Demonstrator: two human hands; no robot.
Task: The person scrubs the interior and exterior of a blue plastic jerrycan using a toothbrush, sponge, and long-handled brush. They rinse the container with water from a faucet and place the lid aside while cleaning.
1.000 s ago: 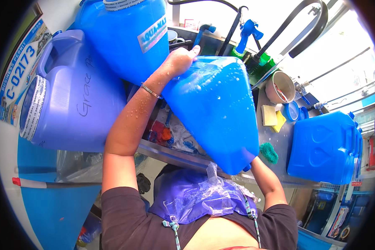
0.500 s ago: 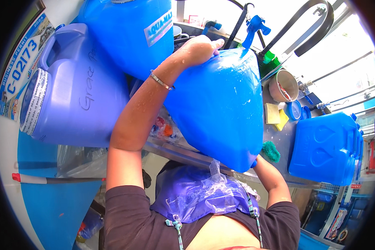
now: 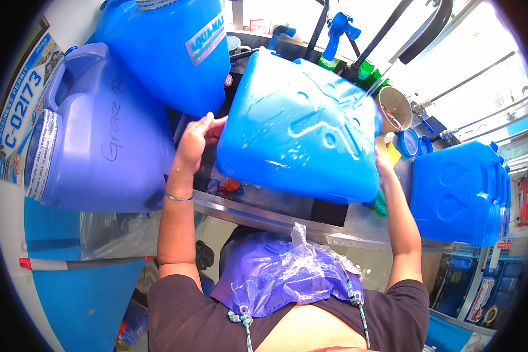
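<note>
A wet blue water jug (image 3: pixel 299 132) lies tilted over the sink, with molded ridges on the side that faces up. At its left edge is my left hand (image 3: pixel 200 139), thumb raised and fingertips reaching against the jug; the tips are partly hidden. My right hand (image 3: pixel 383 161) grips the opposite side, its fingers mostly out of sight along the jug's wall. Beneath the jug, part of the dark sink basin (image 3: pixel 328 212) shows. A yellow sponge (image 3: pixel 392 154) and a green scouring pad (image 3: pixel 379 204) lie close by my right hand.
Purple (image 3: pixel 108 135) and blue (image 3: pixel 170 58) jugs crowd the left; another blue jug (image 3: pixel 454 196) stands on the right. Behind are a blue-handled tap (image 3: pixel 339 35), a round tub (image 3: pixel 395 108) and blue caps (image 3: pixel 409 142). A metal counter edge (image 3: pixel 264 220) runs in front of me.
The jug has turned, bringing its ridged side up. My left hand has come down from its top to its left edge, and my right hand has moved up along the right side.
</note>
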